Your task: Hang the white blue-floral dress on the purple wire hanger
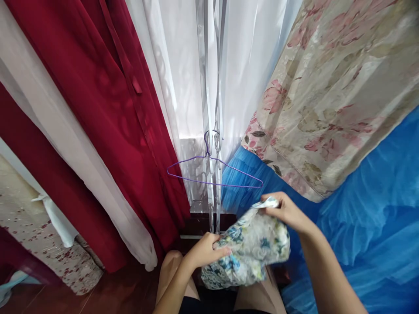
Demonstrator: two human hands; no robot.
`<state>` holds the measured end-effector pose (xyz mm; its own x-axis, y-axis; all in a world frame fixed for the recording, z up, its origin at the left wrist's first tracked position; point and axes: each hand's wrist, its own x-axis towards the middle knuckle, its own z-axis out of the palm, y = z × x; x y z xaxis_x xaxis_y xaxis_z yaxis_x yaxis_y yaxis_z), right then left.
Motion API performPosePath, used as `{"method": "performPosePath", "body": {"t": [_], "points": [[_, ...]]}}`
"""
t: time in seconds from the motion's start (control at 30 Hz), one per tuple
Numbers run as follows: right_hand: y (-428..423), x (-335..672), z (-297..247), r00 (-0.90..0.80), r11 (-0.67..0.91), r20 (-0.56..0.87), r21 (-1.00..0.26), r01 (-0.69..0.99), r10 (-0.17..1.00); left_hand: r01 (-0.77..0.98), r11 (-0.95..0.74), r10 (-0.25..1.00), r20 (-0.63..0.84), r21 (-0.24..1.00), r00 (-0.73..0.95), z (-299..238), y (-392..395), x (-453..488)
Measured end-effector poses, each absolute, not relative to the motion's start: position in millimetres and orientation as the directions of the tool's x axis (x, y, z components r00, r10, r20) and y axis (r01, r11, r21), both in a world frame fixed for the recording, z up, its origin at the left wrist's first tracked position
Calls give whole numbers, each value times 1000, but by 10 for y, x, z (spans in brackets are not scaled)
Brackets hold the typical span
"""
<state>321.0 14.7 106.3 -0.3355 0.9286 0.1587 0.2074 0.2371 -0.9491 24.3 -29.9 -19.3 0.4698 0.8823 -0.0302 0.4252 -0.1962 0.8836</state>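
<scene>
A bunched piece of floral cloth (248,248), white with blue and yellow-green flowers, is held between both hands above the lap. My left hand (207,249) grips its left side, thumb lying over the fabric. At the upper right corner, my right hand (280,210) pinches the cloth's edge; this hand is slightly blurred. Just beyond the cloth, a purple wire hanger (214,172) hangs bare from metal bars (211,104). What kind of garment or cloth it is cannot be made out.
Red curtains (131,144) and white drapes hang on the left. White fabric (176,61) covers the back. To the right hang a cream floral drape (310,117) and blue gauzy fabric (360,218). Dark red floor tiles (121,292) show below, beside the knees.
</scene>
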Motion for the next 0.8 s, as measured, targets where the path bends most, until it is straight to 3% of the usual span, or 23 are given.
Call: {"method": "performPosePath", "body": {"t": [0.1,0.17,0.3,0.43,0.5,0.67,0.8], "points": [[582,3448,1260,-168,315,288,-934,167,943,436,-279,913,96,856,397,-125,-272,47],[854,3410,1361,-125,305,293,-948,90,948,411,-323,920,182,852,346,49,-250,-60],[1145,3014,1451,-258,174,157,-984,44,953,359,-394,915,324,846,240,415,-198,-246],[1134,2765,1478,-409,113,98,-993,13,907,532,-434,888,445,727,118,535,-17,-653],[1108,2774,1499,-446,107,93,-994,6,890,622,-402,887,456,672,81,519,127,-941],[1077,2840,1516,-481,113,61,-991,78,875,631,-319,917,398,707,18,619,549,-1462],[1040,2815,1524,-447,95,55,-993,67,893,677,-307,888,457,669,-49,937,898,-1475]]}}
